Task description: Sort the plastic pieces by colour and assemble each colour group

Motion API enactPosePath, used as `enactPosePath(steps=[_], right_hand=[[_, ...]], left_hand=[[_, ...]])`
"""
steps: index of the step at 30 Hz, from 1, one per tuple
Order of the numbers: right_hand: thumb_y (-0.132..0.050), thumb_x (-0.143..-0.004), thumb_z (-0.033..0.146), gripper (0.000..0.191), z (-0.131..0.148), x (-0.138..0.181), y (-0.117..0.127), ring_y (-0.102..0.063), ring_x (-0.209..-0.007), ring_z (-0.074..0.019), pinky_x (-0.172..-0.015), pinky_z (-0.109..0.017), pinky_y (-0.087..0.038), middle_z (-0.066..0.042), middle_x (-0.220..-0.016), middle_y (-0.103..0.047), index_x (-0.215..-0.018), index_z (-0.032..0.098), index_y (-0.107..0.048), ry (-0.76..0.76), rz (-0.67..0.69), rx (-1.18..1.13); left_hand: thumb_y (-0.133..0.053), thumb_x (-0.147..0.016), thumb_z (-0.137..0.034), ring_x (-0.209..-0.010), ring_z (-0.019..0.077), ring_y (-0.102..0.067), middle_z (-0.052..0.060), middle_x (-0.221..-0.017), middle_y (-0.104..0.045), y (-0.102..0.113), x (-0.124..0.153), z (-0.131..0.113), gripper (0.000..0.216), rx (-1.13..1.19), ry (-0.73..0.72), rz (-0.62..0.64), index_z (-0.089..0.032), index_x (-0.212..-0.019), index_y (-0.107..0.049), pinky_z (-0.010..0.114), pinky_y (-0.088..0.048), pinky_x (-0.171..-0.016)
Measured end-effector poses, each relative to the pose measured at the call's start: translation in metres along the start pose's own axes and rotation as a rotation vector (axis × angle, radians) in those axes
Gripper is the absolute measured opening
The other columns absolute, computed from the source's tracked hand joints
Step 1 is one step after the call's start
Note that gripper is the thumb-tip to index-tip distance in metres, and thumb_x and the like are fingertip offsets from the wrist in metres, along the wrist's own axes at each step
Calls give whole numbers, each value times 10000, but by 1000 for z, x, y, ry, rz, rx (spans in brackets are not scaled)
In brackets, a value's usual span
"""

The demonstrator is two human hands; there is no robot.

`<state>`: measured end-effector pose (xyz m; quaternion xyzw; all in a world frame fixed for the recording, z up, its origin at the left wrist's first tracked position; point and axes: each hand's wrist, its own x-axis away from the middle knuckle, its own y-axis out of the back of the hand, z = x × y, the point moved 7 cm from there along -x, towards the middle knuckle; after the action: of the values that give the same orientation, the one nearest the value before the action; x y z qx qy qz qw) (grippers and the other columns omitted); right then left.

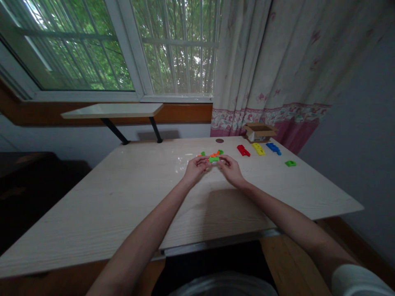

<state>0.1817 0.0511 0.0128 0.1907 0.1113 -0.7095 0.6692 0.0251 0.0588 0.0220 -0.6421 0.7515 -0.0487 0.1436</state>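
Between my two hands is a small green plastic piece [214,159], pinched at its left end by my left hand [197,167] and at its right end by my right hand [230,167]. Just behind it show orange pieces [215,154] and further green bits [220,152]; whether these join the held piece or lie on the table, I cannot tell. My fingers hide part of this cluster. Both hands are closed, above the middle of the table towards its far side.
A red piece [243,151], a yellow piece [259,149] and a blue piece [273,149] lie in a row to the right. Nearer the right edge is a green piece [290,163]. An open cardboard box [261,133] stands behind them. A raised shelf [114,110] overhangs the table's back left.
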Motion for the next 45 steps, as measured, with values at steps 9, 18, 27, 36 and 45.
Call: enactPosePath(steps=[9, 18, 27, 36, 45], right_hand=[[-630, -728, 386, 339, 8, 1, 0, -524, -629, -129, -623, -270, -437, -38, -840, -657, -1014, 208, -669, 18, -1, 27], [-651, -683, 383, 315, 3, 0, -2, -470, -542, -120, -537, -258, -378, -14, -658, -610, -923, 183, -689, -65, -5, -23], [-656, -721, 337, 281, 15, 2, 1, -510, -649, -128, -650, -279, -438, -52, -958, -671, -976, 226, -697, 90, -3, 88], [-648, -734, 350, 300, 16, 1, 2, -552, -724, -144, -667, -274, -453, -56, -913, -672, -997, 215, -701, 145, -9, 147], [-704, -681, 324, 257, 19, 5, -6, -486, -570, -94, -589, -258, -445, -26, -846, -642, -914, 217, -702, 147, 16, 52]], left_hand=[[-818, -478, -288, -564, 92, -528, 38, -699, -650, 3, -1, 2, 397, -6, -22, -17, -142, -825, -694, 201, -370, -489], [-806, -438, -225, -511, 65, -484, 14, -668, -621, -2, 2, -7, 394, -18, -17, -3, -130, -804, -692, 206, -369, -482], [-791, -462, -233, -434, 37, -381, -20, -555, -569, -1, 2, -8, 305, -72, -44, -13, -135, -729, -681, 206, -313, -449], [-781, -503, -256, -412, 23, -328, -39, -538, -537, 0, 0, -5, 305, -116, -86, 16, -135, -761, -674, 189, -274, -429], [-718, -605, -241, -541, 80, -482, 11, -726, -640, 0, -1, 1, 225, -362, -201, 52, -155, -810, -680, 213, -370, -530]])
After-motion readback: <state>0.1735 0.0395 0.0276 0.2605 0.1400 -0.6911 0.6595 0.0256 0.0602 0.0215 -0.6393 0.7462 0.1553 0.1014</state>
